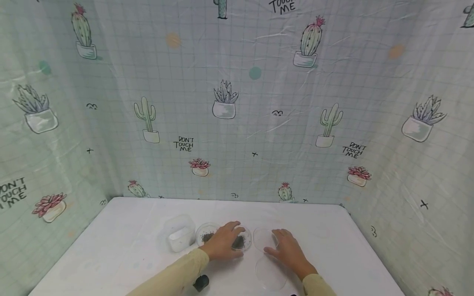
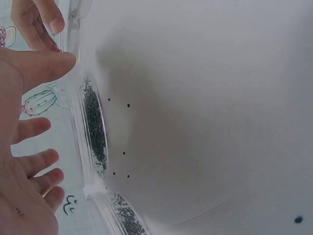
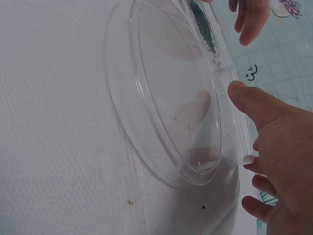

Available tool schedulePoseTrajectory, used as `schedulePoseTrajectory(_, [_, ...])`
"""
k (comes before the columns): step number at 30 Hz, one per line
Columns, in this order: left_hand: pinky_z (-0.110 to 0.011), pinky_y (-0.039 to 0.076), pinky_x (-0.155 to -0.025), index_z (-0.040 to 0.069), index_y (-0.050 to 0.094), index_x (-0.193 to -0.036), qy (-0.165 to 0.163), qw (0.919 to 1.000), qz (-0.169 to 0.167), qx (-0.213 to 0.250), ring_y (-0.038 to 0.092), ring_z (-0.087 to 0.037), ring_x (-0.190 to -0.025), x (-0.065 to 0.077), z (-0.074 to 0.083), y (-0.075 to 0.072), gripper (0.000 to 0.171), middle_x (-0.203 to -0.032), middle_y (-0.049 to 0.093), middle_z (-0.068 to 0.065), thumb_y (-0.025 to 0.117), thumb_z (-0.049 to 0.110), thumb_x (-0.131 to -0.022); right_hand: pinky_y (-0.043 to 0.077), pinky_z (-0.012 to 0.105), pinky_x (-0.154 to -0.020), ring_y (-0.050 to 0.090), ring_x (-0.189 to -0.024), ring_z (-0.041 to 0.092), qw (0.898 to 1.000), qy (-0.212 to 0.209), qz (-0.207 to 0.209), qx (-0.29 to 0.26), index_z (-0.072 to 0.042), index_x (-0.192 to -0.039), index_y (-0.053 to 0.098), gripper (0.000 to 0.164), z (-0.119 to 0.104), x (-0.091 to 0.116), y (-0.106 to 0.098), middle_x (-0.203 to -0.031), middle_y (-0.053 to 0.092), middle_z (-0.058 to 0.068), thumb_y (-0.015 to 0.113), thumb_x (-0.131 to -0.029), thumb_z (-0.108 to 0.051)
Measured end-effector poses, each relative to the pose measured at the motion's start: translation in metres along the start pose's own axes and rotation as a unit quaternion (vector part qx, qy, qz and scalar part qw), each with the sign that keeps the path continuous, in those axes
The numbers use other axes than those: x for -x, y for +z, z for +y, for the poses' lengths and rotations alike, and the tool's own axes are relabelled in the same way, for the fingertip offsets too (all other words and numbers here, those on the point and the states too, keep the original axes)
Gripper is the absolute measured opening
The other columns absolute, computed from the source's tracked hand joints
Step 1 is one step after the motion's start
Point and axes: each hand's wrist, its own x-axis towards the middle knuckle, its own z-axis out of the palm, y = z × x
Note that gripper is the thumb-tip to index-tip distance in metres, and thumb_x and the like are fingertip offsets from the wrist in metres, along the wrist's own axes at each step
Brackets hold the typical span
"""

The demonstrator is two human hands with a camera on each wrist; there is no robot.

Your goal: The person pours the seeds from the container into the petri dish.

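Two clear petri dishes holding dark granules stand side by side: a left one (image 1: 205,237) and a right one (image 1: 240,243). My left hand (image 1: 223,242) hovers across the right one with spread, loosely bent fingers, partly hiding both dishes; nothing shows in its grasp. A third clear dish (image 1: 262,238), apparently without granules, lies to the right. Beside its right edge is my right hand (image 1: 290,253), thumb and fingers spread at the rim; whether they touch it is hard to tell. Nearer the person lies another clear round dish or lid (image 3: 171,98).
A translucent white tub (image 1: 180,235) stands left of the dishes. Below the left forearm lies a small black object (image 1: 201,283), its kind unclear. Dark specks (image 2: 128,105) dot the white table (image 1: 140,234). A cactus-print curtain (image 1: 240,135) surrounds the table's back and sides.
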Motion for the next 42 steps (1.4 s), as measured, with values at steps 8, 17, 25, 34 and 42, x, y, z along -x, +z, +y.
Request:
schedulePoseTrajectory(8, [-0.045, 0.038, -0.104, 0.018, 0.044, -0.133, -0.012, 0.9999, 0.007, -0.008, 0.040, -0.026, -0.128, 0.012, 0.004, -0.017, 0.064, -0.141, 0.039, -0.006, 0.065, 0.043, -0.078, 0.035, 0.052, -0.104, 0.042, -0.125, 0.033, 1.000, 0.006, -0.003, 0.001, -0.006, -0.126, 0.051, 0.072, -0.002, 0.001, -0.003, -0.129, 0.053, 0.015, 0.070, -0.072, -0.049])
schedulePoseTrajectory(17, [-0.046, 0.039, -0.103, 0.017, 0.047, -0.130, -0.021, 0.9991, 0.038, -0.004, 0.042, -0.026, -0.126, 0.032, -0.009, -0.037, 0.057, -0.139, 0.040, -0.007, 0.065, 0.037, -0.079, 0.035, 0.052, -0.105, 0.042, -0.125, 0.036, 1.000, 0.007, -0.003, -0.009, -0.002, -0.129, 0.048, 0.078, -0.002, 0.003, -0.005, -0.129, 0.053, 0.017, 0.071, -0.071, -0.048])
schedulePoseTrajectory(25, [-0.046, 0.039, -0.104, 0.018, 0.045, -0.131, -0.030, 0.9982, 0.051, -0.005, 0.040, -0.026, -0.128, 0.046, -0.021, -0.046, 0.059, -0.140, 0.039, -0.007, 0.066, 0.036, -0.079, 0.034, 0.050, -0.105, 0.043, -0.124, 0.035, 1.000, 0.015, -0.010, -0.016, -0.001, -0.131, 0.045, 0.083, 0.002, 0.003, -0.003, -0.130, 0.051, 0.018, 0.071, -0.070, -0.050])
schedulePoseTrajectory(34, [-0.045, 0.037, -0.105, 0.019, 0.045, -0.131, -0.053, 0.9960, 0.070, -0.017, 0.040, -0.026, -0.128, 0.061, -0.031, -0.055, 0.061, -0.139, 0.040, -0.006, 0.069, 0.037, -0.077, 0.034, 0.051, -0.106, 0.042, -0.125, 0.036, 0.998, 0.042, -0.026, -0.039, 0.000, -0.131, 0.045, 0.085, 0.001, 0.002, 0.000, -0.132, 0.049, 0.019, 0.072, -0.068, -0.050])
schedulePoseTrajectory(42, [-0.048, 0.036, -0.106, 0.017, 0.047, -0.129, -0.060, 0.9920, 0.106, -0.034, 0.040, -0.026, -0.128, 0.071, -0.043, -0.057, 0.063, -0.137, 0.043, -0.005, 0.071, 0.038, -0.075, 0.034, 0.050, -0.106, 0.042, -0.125, 0.035, 0.999, 0.028, -0.024, -0.037, 0.001, -0.130, 0.045, 0.084, 0.001, 0.003, -0.001, -0.131, 0.050, 0.018, 0.072, -0.069, -0.049])
